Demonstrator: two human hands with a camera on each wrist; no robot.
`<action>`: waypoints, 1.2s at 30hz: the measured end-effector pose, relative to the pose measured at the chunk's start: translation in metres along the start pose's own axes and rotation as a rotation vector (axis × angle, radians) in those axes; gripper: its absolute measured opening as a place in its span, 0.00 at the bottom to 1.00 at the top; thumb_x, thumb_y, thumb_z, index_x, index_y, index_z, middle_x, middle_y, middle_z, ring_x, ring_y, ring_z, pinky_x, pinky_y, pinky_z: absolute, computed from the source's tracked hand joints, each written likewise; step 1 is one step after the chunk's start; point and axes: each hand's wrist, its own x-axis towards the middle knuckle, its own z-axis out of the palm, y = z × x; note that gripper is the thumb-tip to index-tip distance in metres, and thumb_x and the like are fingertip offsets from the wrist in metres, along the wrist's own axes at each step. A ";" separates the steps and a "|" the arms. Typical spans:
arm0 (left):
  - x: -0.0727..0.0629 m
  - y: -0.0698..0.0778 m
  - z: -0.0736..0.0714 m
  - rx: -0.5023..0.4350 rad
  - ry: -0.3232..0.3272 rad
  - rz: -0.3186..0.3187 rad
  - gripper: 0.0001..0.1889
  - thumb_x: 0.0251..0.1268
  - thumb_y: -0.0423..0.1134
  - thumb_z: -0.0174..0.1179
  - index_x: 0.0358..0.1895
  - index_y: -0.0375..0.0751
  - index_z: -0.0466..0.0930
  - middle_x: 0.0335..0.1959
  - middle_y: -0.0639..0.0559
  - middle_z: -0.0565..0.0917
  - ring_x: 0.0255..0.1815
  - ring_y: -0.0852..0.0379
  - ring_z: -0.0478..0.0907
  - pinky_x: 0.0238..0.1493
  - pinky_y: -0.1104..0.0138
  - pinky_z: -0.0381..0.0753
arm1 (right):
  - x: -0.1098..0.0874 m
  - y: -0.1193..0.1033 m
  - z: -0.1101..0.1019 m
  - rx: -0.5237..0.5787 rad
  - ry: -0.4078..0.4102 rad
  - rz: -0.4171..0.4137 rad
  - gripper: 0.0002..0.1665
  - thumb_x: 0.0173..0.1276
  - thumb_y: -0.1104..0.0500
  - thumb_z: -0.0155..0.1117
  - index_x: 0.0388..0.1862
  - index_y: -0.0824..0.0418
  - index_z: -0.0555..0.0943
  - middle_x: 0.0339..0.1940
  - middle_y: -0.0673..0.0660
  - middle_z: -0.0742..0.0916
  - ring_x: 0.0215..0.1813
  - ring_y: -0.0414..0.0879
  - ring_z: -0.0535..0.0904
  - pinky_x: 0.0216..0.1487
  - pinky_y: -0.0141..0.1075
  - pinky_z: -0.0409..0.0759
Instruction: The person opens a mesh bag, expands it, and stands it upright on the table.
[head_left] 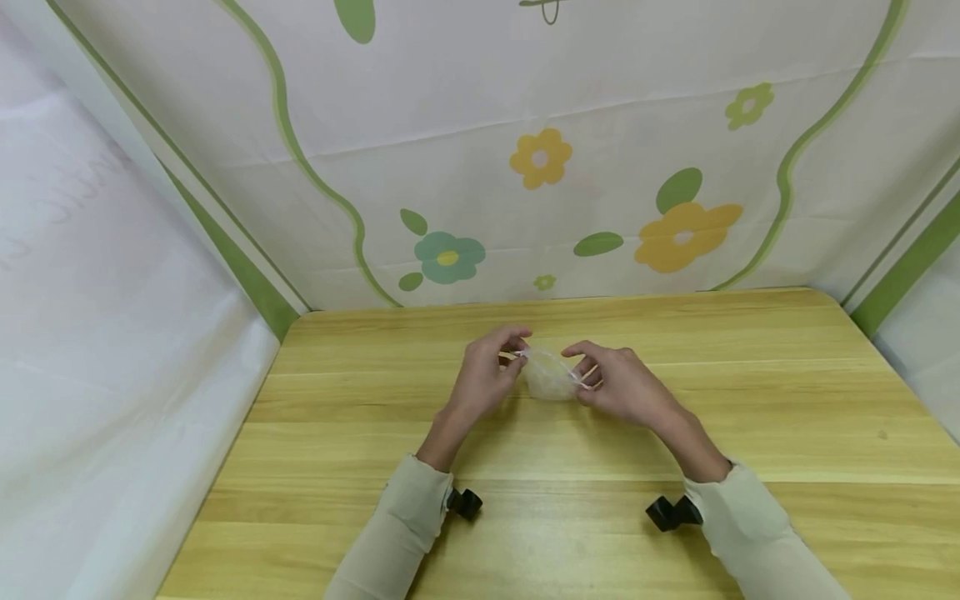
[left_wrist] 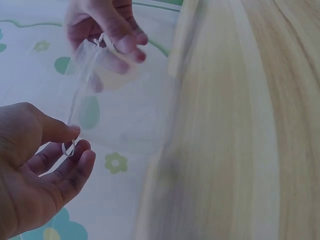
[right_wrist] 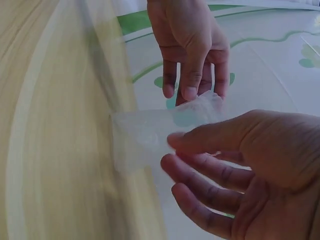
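A small see-through whitish drawstring bag [head_left: 551, 382] hangs between my two hands, over the far middle part of the table. My left hand [head_left: 486, 372] pinches one end of its mouth between thumb and fingers; a loop of white cord [left_wrist: 68, 149] shows at those fingers in the left wrist view. At the opposite end, my right hand [head_left: 621, 385] pinches the cord and the bag's edge. The mouth is drawn out between the hands, and the bag's body [right_wrist: 142, 140] droops below it. Through the thin fabric, part of the right hand shows in the left wrist view.
The wooden table [head_left: 555, 533] spreads beneath both arms. Behind its far edge stands a white cloth backdrop [head_left: 450, 108] printed with flowers and leaves, with another white sheet [head_left: 112, 333] along the left side. Black devices [head_left: 467, 504] sit at both sleeve cuffs.
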 end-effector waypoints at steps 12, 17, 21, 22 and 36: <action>0.000 0.000 0.008 0.008 -0.149 -0.038 0.17 0.73 0.24 0.65 0.62 0.33 0.83 0.45 0.42 0.90 0.48 0.47 0.91 0.50 0.67 0.91 | 0.006 0.001 0.018 -0.088 0.083 0.065 0.21 0.63 0.69 0.78 0.55 0.67 0.85 0.39 0.61 0.94 0.37 0.47 0.89 0.33 0.36 0.85; -0.001 0.000 0.008 -0.004 -0.163 -0.051 0.17 0.75 0.25 0.65 0.63 0.35 0.83 0.47 0.43 0.89 0.49 0.48 0.91 0.50 0.67 0.91 | 0.006 0.002 0.020 -0.073 0.057 0.117 0.24 0.64 0.68 0.76 0.59 0.68 0.83 0.44 0.65 0.93 0.36 0.48 0.88 0.33 0.37 0.86; -0.003 0.000 0.005 -0.050 -0.136 -0.079 0.17 0.75 0.26 0.65 0.63 0.40 0.83 0.48 0.44 0.88 0.50 0.48 0.90 0.51 0.66 0.91 | 0.005 0.006 0.018 -0.061 0.013 0.164 0.22 0.65 0.66 0.75 0.58 0.67 0.83 0.41 0.62 0.92 0.29 0.44 0.83 0.28 0.34 0.81; -0.003 0.000 0.004 -0.064 -0.133 -0.085 0.17 0.75 0.26 0.64 0.63 0.41 0.84 0.48 0.45 0.88 0.50 0.48 0.90 0.52 0.66 0.91 | 0.005 0.007 0.018 -0.065 0.010 0.167 0.20 0.65 0.66 0.75 0.56 0.66 0.84 0.39 0.60 0.92 0.29 0.44 0.82 0.28 0.34 0.80; -0.001 -0.001 0.004 -0.184 -0.098 -0.209 0.17 0.75 0.27 0.65 0.62 0.41 0.86 0.58 0.43 0.89 0.58 0.45 0.88 0.55 0.62 0.91 | 0.005 0.005 0.014 0.049 0.100 0.107 0.21 0.68 0.63 0.77 0.58 0.63 0.82 0.47 0.61 0.93 0.51 0.56 0.93 0.44 0.41 0.91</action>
